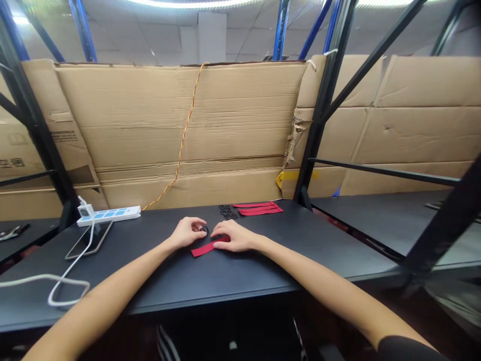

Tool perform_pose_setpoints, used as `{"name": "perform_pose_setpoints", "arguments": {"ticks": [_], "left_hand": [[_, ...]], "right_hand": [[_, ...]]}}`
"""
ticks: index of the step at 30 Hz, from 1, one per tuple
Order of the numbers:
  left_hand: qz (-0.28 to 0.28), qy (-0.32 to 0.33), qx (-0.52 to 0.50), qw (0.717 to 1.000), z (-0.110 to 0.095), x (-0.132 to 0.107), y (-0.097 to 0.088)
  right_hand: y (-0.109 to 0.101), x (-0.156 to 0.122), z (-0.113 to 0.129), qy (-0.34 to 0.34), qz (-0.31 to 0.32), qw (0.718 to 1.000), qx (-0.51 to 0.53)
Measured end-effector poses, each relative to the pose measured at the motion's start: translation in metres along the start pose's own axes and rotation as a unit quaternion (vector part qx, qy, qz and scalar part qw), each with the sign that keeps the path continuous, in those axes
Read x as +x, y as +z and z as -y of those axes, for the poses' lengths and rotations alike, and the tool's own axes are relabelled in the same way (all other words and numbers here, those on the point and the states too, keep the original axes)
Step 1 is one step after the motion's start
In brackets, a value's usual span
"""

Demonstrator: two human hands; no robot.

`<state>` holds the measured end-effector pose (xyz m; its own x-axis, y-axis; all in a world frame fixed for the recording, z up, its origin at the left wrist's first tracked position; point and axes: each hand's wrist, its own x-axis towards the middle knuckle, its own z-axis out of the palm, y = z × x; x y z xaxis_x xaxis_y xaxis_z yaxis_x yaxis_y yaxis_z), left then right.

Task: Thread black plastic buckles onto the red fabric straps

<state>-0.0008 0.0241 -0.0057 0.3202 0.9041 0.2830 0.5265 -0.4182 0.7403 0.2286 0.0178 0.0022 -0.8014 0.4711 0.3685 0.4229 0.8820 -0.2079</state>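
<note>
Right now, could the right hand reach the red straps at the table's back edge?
Probably yes: the right hand lies just short of the red straps, with only bare table between them.

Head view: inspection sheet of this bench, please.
Surface: black table, matte.
Job's things: one red strap lying partly under the right hand; small black ring at the fingertips of the left hand; spare red straps and small black parts behind.
Clutter: phone at left.
Hands: left curled at the ring, grip unclear; right flat on the strap.
Cables: white cable looping from the power strip; red-yellow wire hanging down the cardboard.
Surroundings: cardboard wall, black rack frame.
</note>
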Motion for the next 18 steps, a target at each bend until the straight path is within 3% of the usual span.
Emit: {"name": "perform_pose_setpoints", "arguments": {"ticks": [4,9,14,18], "left_hand": [[0.004,-0.019,-0.061,0.998,-0.003,0.000,-0.002],[0.017,-0.022,-0.073,0.997,-0.005,0.000,-0.002],[-0.008,-0.023,-0.071,0.997,-0.005,0.001,-0.001],[-0.009,-0.017,-0.067,0.998,-0.010,-0.001,-0.002]], "right_hand": [[0.009,0.005,0.007,0.042,0.011,0.997,0.061],[0.010,0.004,-0.002,0.086,0.038,0.979,0.179],[0.008,0.005,-0.008,0.091,-0.057,0.971,0.214],[0.011,0.009,-0.013,0.161,-0.141,0.951,0.221]]}}
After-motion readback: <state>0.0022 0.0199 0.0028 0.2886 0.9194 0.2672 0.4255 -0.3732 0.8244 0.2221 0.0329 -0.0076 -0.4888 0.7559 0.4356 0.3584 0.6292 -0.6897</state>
